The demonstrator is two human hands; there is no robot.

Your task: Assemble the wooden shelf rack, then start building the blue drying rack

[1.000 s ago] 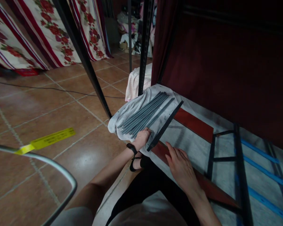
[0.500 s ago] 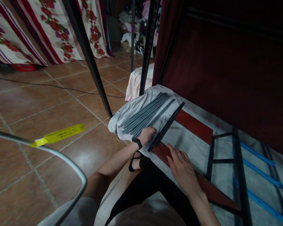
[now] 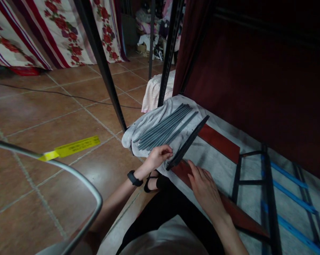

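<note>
My left hand [image 3: 160,156], a dark band on its wrist, is over the grey cloth [image 3: 220,164] at the near ends of a bundle of grey rods [image 3: 163,129]. Its thumb and fingers are closed in a pinch; whatever is between them is too small to make out. Just right of it, a dark flat bar [image 3: 189,141] lies slantwise on the cloth. My right hand [image 3: 204,180] has its fingers stretched out and holds nothing. It is over a long red-brown panel [image 3: 246,216], near the bar's lower end.
To the right lies a black metal frame [image 3: 270,191] with blue strips [image 3: 295,187] beyond it. Another red-brown panel [image 3: 223,143] lies farther back. Black uprights [image 3: 104,67] rise at the left end, and a curved metal tube [image 3: 77,177] with a yellow tag crosses the left foreground.
My left hand has drawn back a little to the left, away from the dark bar, and has turned so its pinched fingers show. My right hand has hardly moved.
</note>
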